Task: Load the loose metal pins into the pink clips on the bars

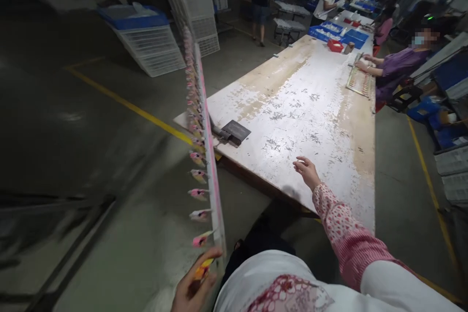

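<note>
My left hand (193, 280) is closed at the near end of a long, narrow rack (209, 146), which is tilted up on edge beside the table's left corner. Along the rack's left side runs a row of small pink, white and yellow pieces (199, 193); what they are I cannot make out. One yellow-orange piece (203, 269) shows among my left fingers. Over the near part of the white worktable (248, 92) my right hand (306, 171) is open and holds nothing, its fingers loosely bent. Thin dark bits (278, 144) lie scattered on the tabletop ahead of it.
A dark metal plate (237, 131) sits at the table's left edge. Across the table, a person in purple (397, 66) handles another filled rack (360, 81). Blue trays (325, 31) and a red box (335, 46) stand farther back. Stacked crates (149, 44) are on the floor at left.
</note>
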{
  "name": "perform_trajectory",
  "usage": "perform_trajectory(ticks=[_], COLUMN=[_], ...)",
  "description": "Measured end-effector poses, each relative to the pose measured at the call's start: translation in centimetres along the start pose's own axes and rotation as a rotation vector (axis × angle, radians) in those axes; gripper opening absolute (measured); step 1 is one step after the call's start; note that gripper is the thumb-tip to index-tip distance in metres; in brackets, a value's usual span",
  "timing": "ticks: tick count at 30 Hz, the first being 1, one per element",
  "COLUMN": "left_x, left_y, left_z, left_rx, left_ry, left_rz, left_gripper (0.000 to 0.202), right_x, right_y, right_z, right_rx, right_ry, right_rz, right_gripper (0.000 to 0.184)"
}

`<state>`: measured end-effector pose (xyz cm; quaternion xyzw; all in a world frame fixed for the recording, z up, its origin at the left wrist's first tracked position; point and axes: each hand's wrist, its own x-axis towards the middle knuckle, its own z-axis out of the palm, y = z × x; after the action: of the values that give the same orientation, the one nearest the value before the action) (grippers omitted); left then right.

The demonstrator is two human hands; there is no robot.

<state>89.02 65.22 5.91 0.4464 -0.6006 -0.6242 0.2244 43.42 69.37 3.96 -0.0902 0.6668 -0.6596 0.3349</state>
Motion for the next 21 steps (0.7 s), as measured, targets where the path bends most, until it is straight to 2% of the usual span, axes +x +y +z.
perform_trajectory(ticks=[3,6,8,10,14,17,21], left_x=[-0.1,0.1,0.3,0.4,0.4,0.4,0.5], left_y=[1.0,1.8,1.9,1.8,1.6,1.6,1.4], left_z=[0.7,1.1,1.1,1.2,1.7,1.9,2.0], left_rx=[-0.027,-0.065,-0.052,-0.028,0.027,0.053,0.074], left_ry=[-0.091,-0.211,-0.251,-0.251,-0.210,-0.180,-0.136], left_rz=[0.089,0.154,0.174,0.197,0.254,0.306,0.356], left_gripper=[0.039,0.037,0.033,0.031,0.027,0.025,0.025], right_x=[-4.5,-9.4,-12.6,-15.5,-19.6,-21.2,-22.6], right_y=[-1.0,-2.4,-3.3,-3.9,-3.7,-3.5,-3.9], right_z=[2.9,5.5,6.9,8.2,10.1,10.8,11.6], right_rx=[-0.024,-0.102,-0.169,-0.235,-0.386,-0.557,-0.729], right_ry=[-0.204,-0.450,-0.611,-0.713,-0.706,-0.680,-0.735], right_rz=[0.032,0.003,-0.033,-0.073,-0.214,-0.358,-0.485], right_gripper=[0.040,0.028,0.023,0.020,0.021,0.021,0.022])
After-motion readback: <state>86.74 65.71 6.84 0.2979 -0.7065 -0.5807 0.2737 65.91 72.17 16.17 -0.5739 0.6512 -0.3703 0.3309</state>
